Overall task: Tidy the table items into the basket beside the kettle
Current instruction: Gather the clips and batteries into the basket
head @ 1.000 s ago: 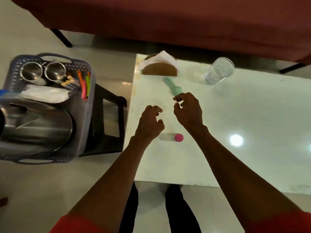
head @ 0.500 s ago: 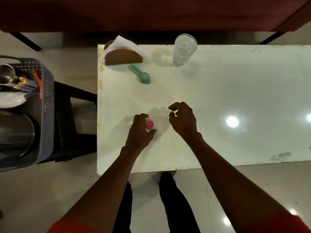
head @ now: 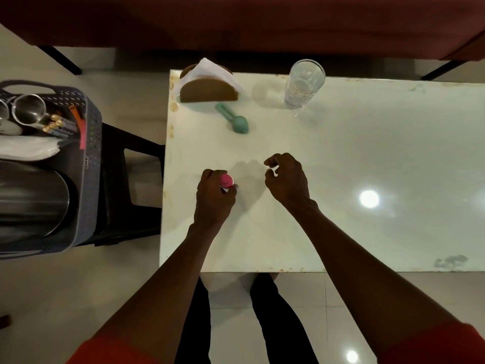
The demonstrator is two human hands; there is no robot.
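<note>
My left hand (head: 214,199) is closed around a small bottle with a pink cap (head: 226,180) near the white table's (head: 367,166) left side; only the cap shows. My right hand (head: 287,179) hovers beside it with curled fingers and holds nothing. A green scoop (head: 233,119), a wooden napkin holder with white napkins (head: 208,86) and an upright clear glass (head: 303,84) stand at the table's far edge. The grey basket (head: 91,132) sits at the left on a dark stool, with a steel kettle (head: 31,200) inside it.
The basket also holds steel cups (head: 27,111), white napkins (head: 23,151), gold-tipped pieces and coloured sticks. The dark stool (head: 131,185) stands between basket and table. A dark red sofa (head: 236,22) runs along the back. My legs are under the table's near edge.
My left hand came down on the pink-capped bottle that lay on the table and closed on it. The view swung right, pushing the basket toward the left edge.
</note>
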